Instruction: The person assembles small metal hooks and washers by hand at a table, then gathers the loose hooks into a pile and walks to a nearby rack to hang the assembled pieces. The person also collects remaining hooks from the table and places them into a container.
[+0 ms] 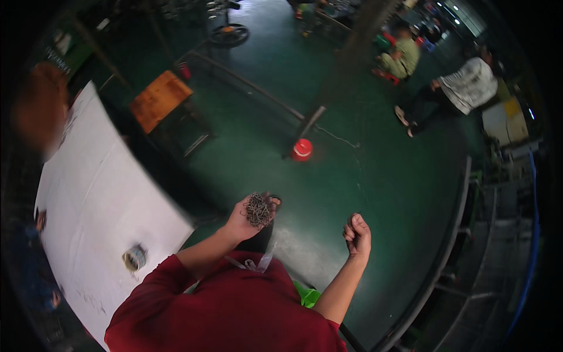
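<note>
My left hand [237, 224] is palm up in front of my body, its fingers curled about a clump of small bent metal wire pieces [258, 210]. The pieces are tangled and dark grey; their exact kind is too small to tell. Out to the right, apart from it, my right hand [358, 236] is closed with thumb and fingers pressed together. A tiny dark tip shows above its fingertips, but what it pinches I cannot make out. Both hands are over the green floor, beyond the white tabletop's right edge.
The white table [111, 199] at left bears a roll of tape [134, 258] and small dark bits. Beyond stand a wooden stool [160, 101] and a red container [302, 150] beside a post. Two people sit at upper right; others are at the table's left. Metal racks [487, 234] line the right.
</note>
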Demonstrator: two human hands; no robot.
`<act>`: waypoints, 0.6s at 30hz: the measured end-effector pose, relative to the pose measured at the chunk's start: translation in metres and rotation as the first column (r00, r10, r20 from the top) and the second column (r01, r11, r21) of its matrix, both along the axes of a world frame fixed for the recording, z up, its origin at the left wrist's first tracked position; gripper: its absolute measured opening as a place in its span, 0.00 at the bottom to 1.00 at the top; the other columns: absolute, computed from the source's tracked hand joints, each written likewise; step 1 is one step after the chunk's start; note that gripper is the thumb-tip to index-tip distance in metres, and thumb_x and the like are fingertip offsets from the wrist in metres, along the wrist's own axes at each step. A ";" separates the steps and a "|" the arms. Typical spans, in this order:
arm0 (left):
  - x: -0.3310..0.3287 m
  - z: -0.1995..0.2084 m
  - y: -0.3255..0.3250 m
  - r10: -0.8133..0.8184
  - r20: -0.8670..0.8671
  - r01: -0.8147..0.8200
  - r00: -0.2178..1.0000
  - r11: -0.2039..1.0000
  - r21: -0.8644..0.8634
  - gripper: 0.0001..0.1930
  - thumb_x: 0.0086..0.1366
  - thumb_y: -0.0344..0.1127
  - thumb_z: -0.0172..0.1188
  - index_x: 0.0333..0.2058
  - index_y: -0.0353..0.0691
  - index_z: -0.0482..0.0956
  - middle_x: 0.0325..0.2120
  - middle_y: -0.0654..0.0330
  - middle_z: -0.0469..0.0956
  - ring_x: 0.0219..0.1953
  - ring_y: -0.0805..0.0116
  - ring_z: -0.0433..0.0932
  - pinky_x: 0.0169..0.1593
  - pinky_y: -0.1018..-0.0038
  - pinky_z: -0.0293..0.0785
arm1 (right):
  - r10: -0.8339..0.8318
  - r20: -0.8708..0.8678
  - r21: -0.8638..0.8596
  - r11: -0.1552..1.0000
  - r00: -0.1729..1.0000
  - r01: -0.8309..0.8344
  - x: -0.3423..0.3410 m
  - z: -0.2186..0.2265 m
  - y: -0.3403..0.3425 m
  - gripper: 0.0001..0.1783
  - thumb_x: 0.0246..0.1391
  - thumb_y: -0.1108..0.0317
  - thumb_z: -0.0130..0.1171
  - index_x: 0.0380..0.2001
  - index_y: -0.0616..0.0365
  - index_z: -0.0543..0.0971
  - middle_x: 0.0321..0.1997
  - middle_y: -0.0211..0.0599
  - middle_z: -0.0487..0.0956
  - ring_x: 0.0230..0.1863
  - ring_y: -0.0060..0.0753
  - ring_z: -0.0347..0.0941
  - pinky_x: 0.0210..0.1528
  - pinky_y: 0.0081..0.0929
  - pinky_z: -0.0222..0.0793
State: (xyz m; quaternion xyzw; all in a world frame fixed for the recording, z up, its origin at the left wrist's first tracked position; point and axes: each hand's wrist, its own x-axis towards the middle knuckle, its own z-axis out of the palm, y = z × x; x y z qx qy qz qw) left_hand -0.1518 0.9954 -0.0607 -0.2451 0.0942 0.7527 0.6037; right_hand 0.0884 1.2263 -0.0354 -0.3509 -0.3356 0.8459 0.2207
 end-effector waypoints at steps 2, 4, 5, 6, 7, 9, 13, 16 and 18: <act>-0.008 -0.014 0.055 -0.091 0.013 0.091 0.996 0.995 0.042 0.16 0.66 0.43 0.45 0.39 0.38 0.76 0.35 0.56 0.77 0.40 0.57 0.76 0.48 0.63 0.73 | -0.066 0.028 -0.010 0.998 0.997 0.066 0.006 -0.008 0.038 0.04 0.55 0.71 0.54 0.27 0.54 0.71 0.18 0.21 0.61 0.14 0.14 0.49 0.15 0.14 0.41; -0.019 -0.020 0.105 -0.204 0.084 0.199 0.975 0.978 0.061 0.16 0.66 0.43 0.45 0.40 0.38 0.76 0.35 0.56 0.78 0.42 0.56 0.76 0.49 0.63 0.73 | -0.157 0.104 -0.036 0.986 0.982 0.162 0.010 -0.014 0.066 0.05 0.55 0.71 0.54 0.26 0.54 0.71 0.17 0.20 0.60 0.14 0.14 0.49 0.14 0.14 0.40; -0.024 -0.030 0.129 -0.259 0.011 0.259 0.966 0.966 0.016 0.16 0.67 0.42 0.45 0.39 0.38 0.76 0.34 0.56 0.78 0.41 0.56 0.76 0.47 0.63 0.73 | -0.200 0.150 -0.045 0.977 0.968 0.209 0.013 -0.024 0.074 0.05 0.55 0.72 0.54 0.26 0.54 0.71 0.15 0.20 0.58 0.14 0.14 0.49 0.14 0.14 0.40; -0.027 -0.030 0.152 -0.309 0.019 0.309 0.951 0.951 -0.018 0.16 0.67 0.42 0.45 0.40 0.38 0.76 0.35 0.55 0.78 0.41 0.56 0.76 0.47 0.62 0.74 | -0.246 0.185 -0.053 0.964 0.951 0.260 0.020 -0.026 0.084 0.05 0.55 0.72 0.54 0.26 0.54 0.71 0.15 0.20 0.58 0.14 0.14 0.49 0.14 0.14 0.40; -0.035 -0.035 0.180 -0.344 0.004 0.344 0.939 0.939 0.032 0.15 0.67 0.42 0.45 0.40 0.38 0.76 0.35 0.55 0.78 0.41 0.56 0.76 0.47 0.62 0.74 | -0.272 0.173 -0.010 0.961 0.947 0.278 0.024 -0.032 0.096 0.06 0.55 0.70 0.54 0.25 0.54 0.70 0.16 0.21 0.59 0.13 0.15 0.48 0.14 0.14 0.39; -0.042 -0.038 0.245 -0.370 0.087 0.373 0.925 0.928 -0.018 0.15 0.66 0.42 0.45 0.40 0.37 0.76 0.35 0.55 0.78 0.41 0.56 0.76 0.47 0.62 0.74 | -0.360 0.226 0.022 0.931 0.905 0.365 0.039 -0.036 0.121 0.08 0.55 0.68 0.54 0.24 0.54 0.69 0.16 0.21 0.59 0.13 0.15 0.47 0.14 0.14 0.38; -0.052 -0.050 0.380 -0.388 0.097 0.387 0.917 0.922 0.030 0.15 0.66 0.41 0.45 0.42 0.38 0.75 0.36 0.55 0.78 0.41 0.56 0.75 0.49 0.62 0.74 | -0.500 0.238 0.025 0.860 0.833 0.509 0.067 -0.049 0.148 0.08 0.56 0.68 0.54 0.24 0.53 0.69 0.16 0.20 0.57 0.13 0.14 0.46 0.14 0.15 0.38; -0.060 -0.058 0.479 -0.405 0.021 0.401 0.914 0.910 0.108 0.16 0.67 0.41 0.43 0.44 0.38 0.74 0.37 0.55 0.77 0.42 0.56 0.75 0.49 0.62 0.74 | -0.590 0.274 0.006 0.791 0.760 0.612 0.086 -0.067 0.178 0.08 0.56 0.68 0.54 0.24 0.53 0.68 0.16 0.20 0.56 0.14 0.14 0.45 0.14 0.16 0.37; -0.067 -0.069 0.531 -0.385 0.015 0.382 0.923 0.918 0.107 0.17 0.67 0.42 0.42 0.45 0.39 0.74 0.38 0.56 0.77 0.43 0.56 0.74 0.49 0.61 0.74 | -0.627 0.313 0.009 0.753 0.713 0.658 0.095 -0.080 0.199 0.08 0.56 0.68 0.54 0.23 0.53 0.68 0.16 0.20 0.56 0.14 0.14 0.45 0.14 0.16 0.37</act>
